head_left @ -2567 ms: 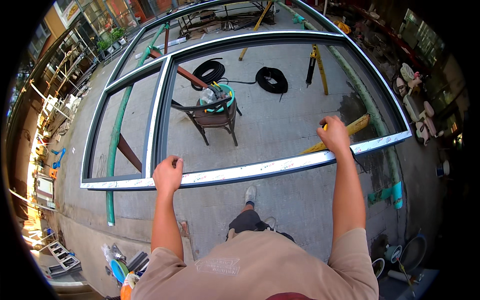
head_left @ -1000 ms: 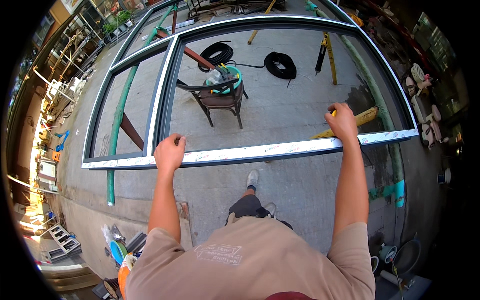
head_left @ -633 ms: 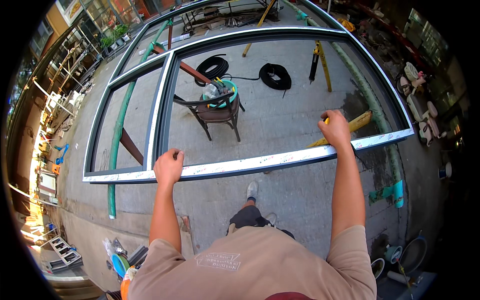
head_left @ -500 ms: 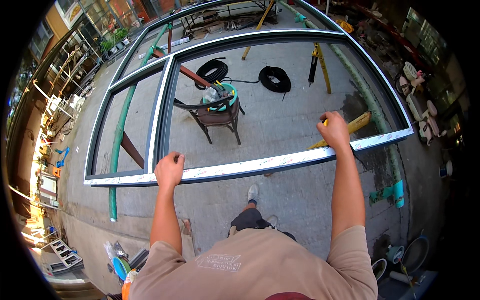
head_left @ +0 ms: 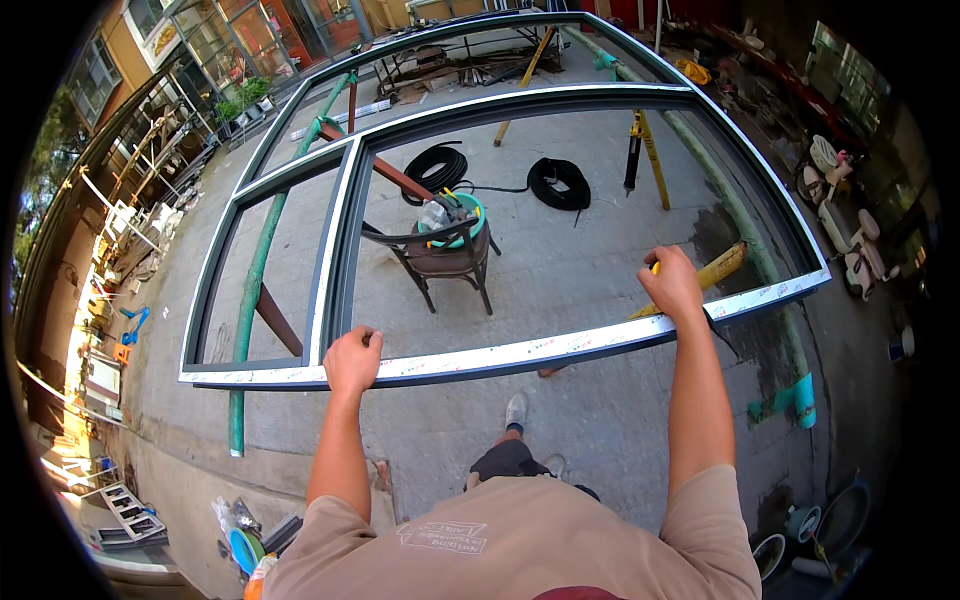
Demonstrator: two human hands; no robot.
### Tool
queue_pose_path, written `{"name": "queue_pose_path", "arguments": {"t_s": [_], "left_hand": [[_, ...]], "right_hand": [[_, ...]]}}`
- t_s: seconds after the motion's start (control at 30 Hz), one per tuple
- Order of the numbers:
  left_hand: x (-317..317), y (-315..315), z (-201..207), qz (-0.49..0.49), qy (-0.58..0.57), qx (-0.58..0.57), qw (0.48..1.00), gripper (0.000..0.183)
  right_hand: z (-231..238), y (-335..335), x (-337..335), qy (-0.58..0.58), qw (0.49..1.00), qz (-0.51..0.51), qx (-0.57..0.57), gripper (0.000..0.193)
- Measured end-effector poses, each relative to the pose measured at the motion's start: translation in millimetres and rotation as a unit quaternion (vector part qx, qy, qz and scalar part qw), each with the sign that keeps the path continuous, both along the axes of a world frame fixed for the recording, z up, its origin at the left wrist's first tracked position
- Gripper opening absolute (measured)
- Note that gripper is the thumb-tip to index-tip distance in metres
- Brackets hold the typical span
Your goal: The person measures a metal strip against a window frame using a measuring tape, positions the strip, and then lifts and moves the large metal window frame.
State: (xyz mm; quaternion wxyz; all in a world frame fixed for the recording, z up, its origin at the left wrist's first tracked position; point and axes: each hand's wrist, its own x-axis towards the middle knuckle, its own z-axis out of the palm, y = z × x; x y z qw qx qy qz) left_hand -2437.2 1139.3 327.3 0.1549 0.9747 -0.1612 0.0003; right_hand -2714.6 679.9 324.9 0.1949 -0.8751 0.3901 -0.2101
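View from above onto a large frame (head_left: 540, 352), dark with a white-filmed face, lying over two green poles, one on the left (head_left: 262, 266) and one on the right (head_left: 728, 186). My left hand (head_left: 353, 358) is at the near bar, just beside its junction with the crossbar; the fingers curl inward, and I cannot tell whether this grip closes on the bar. My right hand (head_left: 672, 284) is farther along the same bar, wrist above it and fist over the large opening; its grip pinches a small yellow item (head_left: 656, 268), largely hidden. Beyond that fist, a yellow leg (head_left: 722, 268) slants toward the right pole. Seen through the opening: a dark chair (head_left: 448, 262) bearing a teal basin (head_left: 478, 228), and, farther off, two black coils (head_left: 545, 195) on the concrete floor (head_left: 590, 290).
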Motion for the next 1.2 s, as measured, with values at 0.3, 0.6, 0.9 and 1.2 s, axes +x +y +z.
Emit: {"name": "queue_pose_path", "arguments": {"t_s": [0.3,0.6,0.9,1.2], "left_hand": [[-1.5,-2.3,2.4,0.007,0.003,-0.005,1.0,0.036],[0.2,3.5,-2.1,-0.002,-0.009,-0.004,1.0,0.037],[4.3,0.9,-5.4,-0.014,-0.014,-0.006,1.0,0.039],[5.1,0.3,-6.8,-0.013,-0.028,0.0,1.0,0.039]], "right_hand": [[-4.4,-1.8,-0.9,0.017,1.0,-0.006,-0.005,0.031],[0.1,1.5,1.5,0.045,0.999,-0.021,0.017,0.033],[2.9,2.9,-3.6,0.053,0.998,-0.036,0.027,0.035],[10.1,2.8,-4.1,0.043,0.998,-0.033,0.039,0.034]]}}
